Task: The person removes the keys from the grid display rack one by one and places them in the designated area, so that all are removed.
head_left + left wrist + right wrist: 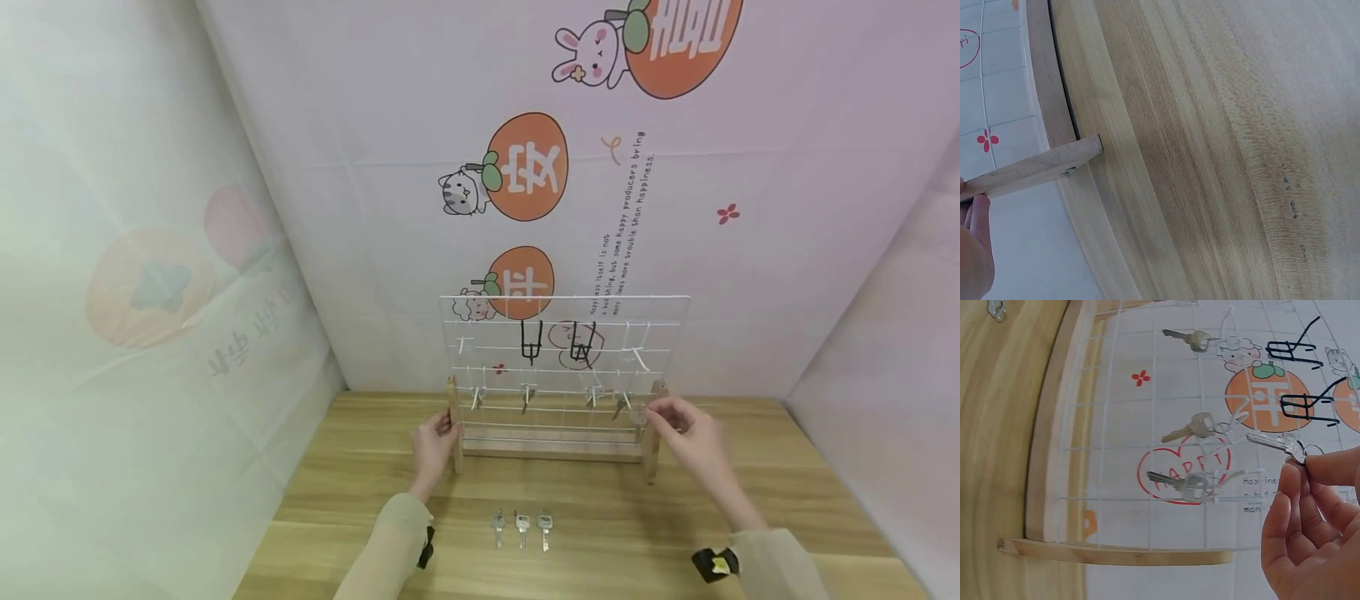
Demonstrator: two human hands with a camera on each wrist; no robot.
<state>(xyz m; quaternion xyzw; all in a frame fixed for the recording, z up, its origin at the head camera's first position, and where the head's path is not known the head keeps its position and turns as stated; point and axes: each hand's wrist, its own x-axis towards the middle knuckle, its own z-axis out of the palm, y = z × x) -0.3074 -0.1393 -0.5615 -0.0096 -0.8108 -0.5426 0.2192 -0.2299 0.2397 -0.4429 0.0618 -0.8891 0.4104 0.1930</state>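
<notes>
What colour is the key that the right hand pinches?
The key in the right hand is silvery, seen best in the right wrist view.

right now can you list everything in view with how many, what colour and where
held key: one, silver, pinched in the right hand
hanging keys: at least three, metallic, on lower hooks
loose keys: three, silver, in a row on the table, near side
black hooks: two, black, upper grid
white hooks: several, white, on the grid
grid: one, white wire, in the stand
stand: one, pale wood, on the table
table: one, wood-grain brown, below
printed cloth: sheets uncountable, pale with orange prints, behind and beside the table
sleeves: two, beige, on the forearms
left hand: one, bare, gripping the stand's left post
right hand: one, bare, by the right post
</notes>
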